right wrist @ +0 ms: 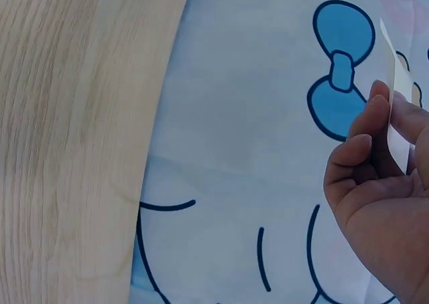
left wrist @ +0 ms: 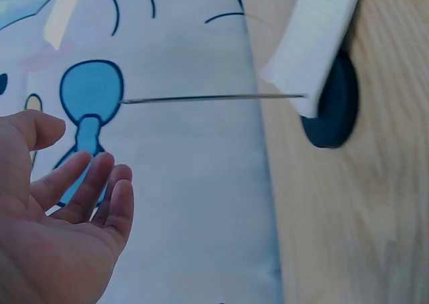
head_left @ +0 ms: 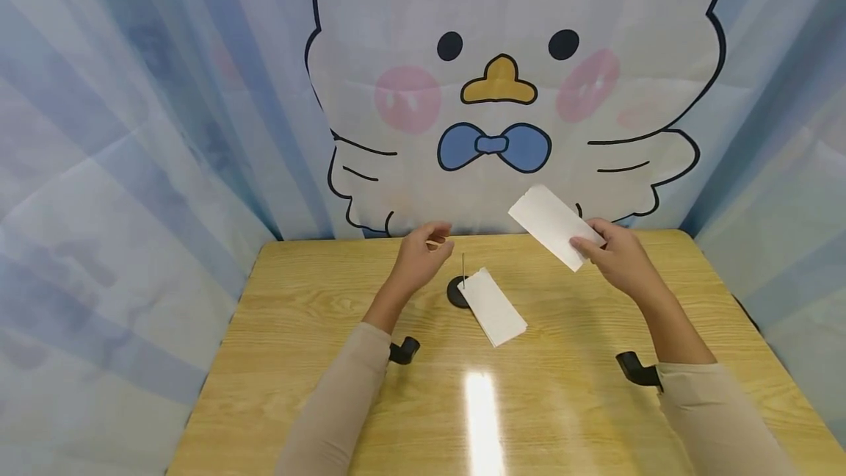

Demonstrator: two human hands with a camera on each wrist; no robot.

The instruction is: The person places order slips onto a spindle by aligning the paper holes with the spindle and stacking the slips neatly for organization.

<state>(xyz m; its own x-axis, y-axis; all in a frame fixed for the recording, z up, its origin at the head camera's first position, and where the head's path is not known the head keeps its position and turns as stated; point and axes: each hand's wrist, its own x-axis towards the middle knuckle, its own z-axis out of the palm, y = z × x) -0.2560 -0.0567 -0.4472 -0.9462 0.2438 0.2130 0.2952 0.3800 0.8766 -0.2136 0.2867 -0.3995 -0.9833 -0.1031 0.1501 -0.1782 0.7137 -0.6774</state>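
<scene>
A paper spike stands on the table, its thin upright rod (left wrist: 201,98) rising from a round black base (head_left: 456,292). White paper slips (head_left: 496,312) are stuck on the rod low down, lying over the base and slanting toward the near right. My right hand (head_left: 620,255) pinches a white paper slip (head_left: 548,222) between thumb and fingers, above the table's back right. In the right wrist view that slip appears nearly edge-on. My left hand (head_left: 423,255) hovers left of the rod, apart from it, with loosely bent fingers and nothing in them.
The wooden table (head_left: 297,358) reaches back to a curtain (head_left: 410,189) printed with a cartoon bird. More curtain hangs at both sides. A black wrist mount (head_left: 405,350) sits on the left forearm, another mount (head_left: 637,369) on the right.
</scene>
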